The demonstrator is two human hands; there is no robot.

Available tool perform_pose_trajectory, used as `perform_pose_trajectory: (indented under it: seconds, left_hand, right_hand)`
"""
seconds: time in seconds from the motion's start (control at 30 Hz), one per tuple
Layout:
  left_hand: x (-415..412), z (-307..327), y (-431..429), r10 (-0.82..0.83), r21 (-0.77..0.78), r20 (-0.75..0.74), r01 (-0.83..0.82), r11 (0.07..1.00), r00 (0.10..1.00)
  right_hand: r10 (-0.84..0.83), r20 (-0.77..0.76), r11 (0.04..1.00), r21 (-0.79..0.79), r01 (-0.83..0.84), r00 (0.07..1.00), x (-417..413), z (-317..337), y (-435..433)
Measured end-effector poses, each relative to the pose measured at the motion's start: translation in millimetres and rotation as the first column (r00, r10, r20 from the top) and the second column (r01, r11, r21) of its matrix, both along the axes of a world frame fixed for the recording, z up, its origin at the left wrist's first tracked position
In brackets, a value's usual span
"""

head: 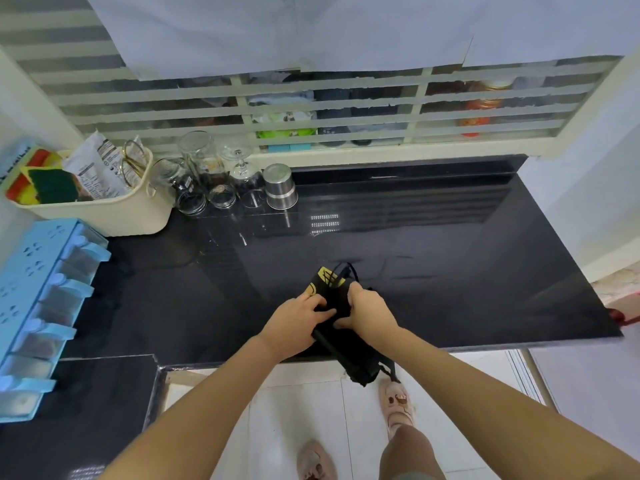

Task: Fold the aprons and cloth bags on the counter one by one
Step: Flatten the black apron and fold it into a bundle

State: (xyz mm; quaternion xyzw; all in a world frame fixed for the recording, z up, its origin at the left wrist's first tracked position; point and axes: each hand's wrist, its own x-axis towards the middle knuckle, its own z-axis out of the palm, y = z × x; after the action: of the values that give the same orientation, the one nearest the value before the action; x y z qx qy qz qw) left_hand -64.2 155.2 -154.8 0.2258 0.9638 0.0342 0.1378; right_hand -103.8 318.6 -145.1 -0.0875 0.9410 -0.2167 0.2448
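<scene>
Fingers [317, 306] of the left hand [294, 322] and right hand [369, 315] grip the black cloth [353, 358] at the desk's [450, 271] near edge. It runs far-left to near-right, its near end overhanging, with both hands level at its middle.

A glossy black table [433, 244] fills the view. At 10 o'clock stands a cream basket [114, 216]. At 11, in a row, are glass jars [194, 183], an upturned wine glass [242, 174] and a steel cup [281, 188]. A blue drawer rack [41, 306] sits at 9. At 6 a black cloth [356, 358] overhangs the near edge.
</scene>
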Motion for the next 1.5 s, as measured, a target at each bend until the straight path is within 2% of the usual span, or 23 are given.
perform_pose_trajectory:
  seconds: [0.07, 0.17, 0.27, 0.3, 0.37, 0.47, 0.6, 0.67, 0.73, 0.83, 0.9, 0.93, 1.0, 1.07, 1.2, 1.27, 1.33, 1.37, 1.5]
  left_hand:
    - [1, 0, 0, -0.005, -0.007, -0.014, 0.005, 1.0, 1.0]
    - [1, -4, 0, -0.01, 0.055, -0.029, 0.012, 0.998, 1.0]
    - [-1, -4, 1, 0.015, 0.154, 0.004, -0.015, 0.988, 1.0]
    - [-2, -3, 2, 0.033, 0.191, 0.013, -0.035, 0.981, 0.999]
    - [-3, -1, 2, 0.072, 0.25, 0.048, -0.082, 0.965, 0.996]
    - [-7, 1, 1, 0.157, 0.285, 0.102, -0.18, 0.942, 0.982]
    - [-19, 9, 2, 0.277, 0.312, 0.187, -0.325, 0.893, 0.942]
    - [-24, 11, 4, 0.267, 0.276, 0.219, -0.322, 0.906, 0.939]
    - [-28, 13, 5, 0.245, 0.235, 0.219, -0.295, 0.926, 0.944]
    - [-32, 17, 9, 0.204, 0.234, 0.241, -0.261, 0.937, 0.949]
    - [-35, 19, 14, 0.132, 0.208, 0.229, -0.181, 0.961, 0.964]
    - [-37, 20, 16, 0.092, 0.17, 0.216, -0.13, 0.977, 0.972]
    - [-39, 20, 18, 0.04, 0.105, 0.214, -0.064, 0.992, 0.976]
    - [-40, 19, 18, 0.047, 0.087, 0.231, -0.068, 0.994, 0.972]
    - [-44, 18, 23, 0.093, 0.071, 0.296, -0.119, 0.99, 0.951]
    - [-47, 18, 26, 0.096, 0.065, 0.329, -0.123, 0.99, 0.939]
    - [-47, 18, 27, 0.085, 0.059, 0.33, -0.111, 0.992, 0.94]
    - [-45, 17, 28, 0.085, 0.06, 0.322, -0.11, 0.992, 0.943]
    - [-41, 11, 28, 0.113, 0.06, 0.296, -0.137, 0.989, 0.948]
  right_hand:
    - [0.129, -0.19, 0.988, 0.112, -0.109, 0.973, -4, 3, 4]
    - [0.334, -0.264, 0.93, 0.249, -0.271, 0.905, -23, 5, 7]
    - [0.527, -0.357, 0.845, 0.312, -0.434, 0.771, -35, 8, 1]
    - [0.555, -0.359, 0.831, 0.277, -0.483, 0.75, -36, 9, -1]
    - [0.57, -0.275, 0.821, 0.166, -0.546, 0.774, -34, 10, -1]
    - [0.592, -0.175, 0.805, 0.182, -0.565, 0.787, -27, 6, 1]
    - [0.3, -0.135, 0.953, -0.001, -0.303, 0.944, -5, -6, 2]
    - [0.148, -0.115, 0.983, -0.089, -0.158, 0.982, 7, -7, 5]
    - [-0.022, -0.016, 0.985, -0.174, 0.019, 1.0, 16, -1, 7]
    - [-0.19, 0.133, 0.942, -0.255, 0.219, 0.973, 20, 3, 8]
    - [-0.279, 0.263, 0.887, -0.297, 0.353, 0.924, 20, 8, 7]
    - [-0.296, 0.332, 0.858, -0.32, 0.402, 0.896, 20, 10, 8]
    - [-0.254, 0.391, 0.853, -0.34, 0.396, 0.884, 21, 12, 12]
    - [-0.239, 0.387, 0.861, -0.34, 0.379, 0.891, 25, 7, 17]
    - [-0.386, 0.33, 0.785, -0.373, 0.495, 0.861, 30, 1, 20]
    - [-0.474, 0.339, 0.696, -0.421, 0.581, 0.813, 31, -1, 20]
    - [-0.582, 0.395, 0.563, -0.435, 0.703, 0.711, 26, -6, 24]
    - [-0.61, 0.408, 0.539, -0.416, 0.733, 0.68, 23, -8, 26]
    - [-0.65, 0.321, 0.606, -0.328, 0.724, 0.689, 14, -8, 25]
